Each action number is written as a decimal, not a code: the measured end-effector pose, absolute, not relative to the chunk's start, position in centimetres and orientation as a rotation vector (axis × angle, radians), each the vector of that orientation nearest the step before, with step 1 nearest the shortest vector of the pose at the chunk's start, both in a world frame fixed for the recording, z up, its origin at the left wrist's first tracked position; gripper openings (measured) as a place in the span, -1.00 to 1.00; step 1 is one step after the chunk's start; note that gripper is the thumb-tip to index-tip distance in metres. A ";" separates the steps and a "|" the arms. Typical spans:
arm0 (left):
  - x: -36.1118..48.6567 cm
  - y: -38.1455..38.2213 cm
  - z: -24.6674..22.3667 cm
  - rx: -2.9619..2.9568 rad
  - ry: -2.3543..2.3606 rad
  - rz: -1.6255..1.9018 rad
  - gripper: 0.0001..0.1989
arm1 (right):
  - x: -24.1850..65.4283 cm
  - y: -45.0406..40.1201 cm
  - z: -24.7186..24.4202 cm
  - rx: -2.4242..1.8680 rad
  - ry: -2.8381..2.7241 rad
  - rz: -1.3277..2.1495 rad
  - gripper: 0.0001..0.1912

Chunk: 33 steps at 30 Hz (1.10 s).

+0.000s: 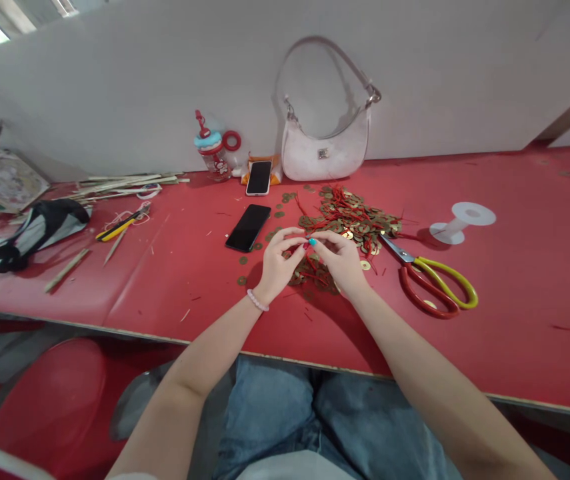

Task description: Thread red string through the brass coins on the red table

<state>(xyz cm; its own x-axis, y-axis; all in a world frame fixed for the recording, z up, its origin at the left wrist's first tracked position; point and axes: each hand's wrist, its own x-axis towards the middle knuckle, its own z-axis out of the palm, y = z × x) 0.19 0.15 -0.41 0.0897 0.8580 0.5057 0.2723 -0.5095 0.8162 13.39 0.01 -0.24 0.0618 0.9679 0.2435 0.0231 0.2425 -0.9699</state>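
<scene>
Your left hand and right hand meet fingertip to fingertip just above the counter, both pinched narrow on a bit of red cord between them. Whether a coin is already on that cord is too small to tell.

The cord sits over a small cluster of coins directly beneath your hands. The big pile, tangled with more red cord, lies just behind.

Risks as I judge them:
- Your grip is only at the tips. A twitch could let the cord slide free and drop into the cluster, where it would be hard to pick out from the other red strands.
- Loose strands from the pile run close to your right fingers; pulling the cord taut could snag one and drag coins along.
- Stray coins lie scattered toward the dark phone at your left. A sweep of your left wrist could push them farther, or nudge the phone.
- The scissors lie near your right forearm, blades pointing at the pile. Drawing your elbow outward without looking could catch them.
- The empty spool stands well beyond the scissors, light enough to tip if bumped.
</scene>
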 end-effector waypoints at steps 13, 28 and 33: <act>0.3 0.2 -0.6 1.858 1.089 1.382 -0.89 | 13.3 0.2 -0.4 -1.039 -1.158 0.995 -0.88; 0.4 -0.3 -0.2 1.949 1.013 1.288 -0.89 | 13.4 -0.4 -0.2 -1.124 -1.353 0.840 -0.89; 0.5 -0.1 -0.8 1.834 0.956 1.267 -0.89 | 13.3 -0.4 -0.2 -1.113 -1.368 0.848 -0.88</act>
<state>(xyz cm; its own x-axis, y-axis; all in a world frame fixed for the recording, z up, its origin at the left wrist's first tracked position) 0.55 -0.15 -0.78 0.2485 0.8657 0.4344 0.1803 -0.4820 0.8574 13.31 -0.44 -0.23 0.0690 0.9488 0.3083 0.1458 0.2961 -0.9440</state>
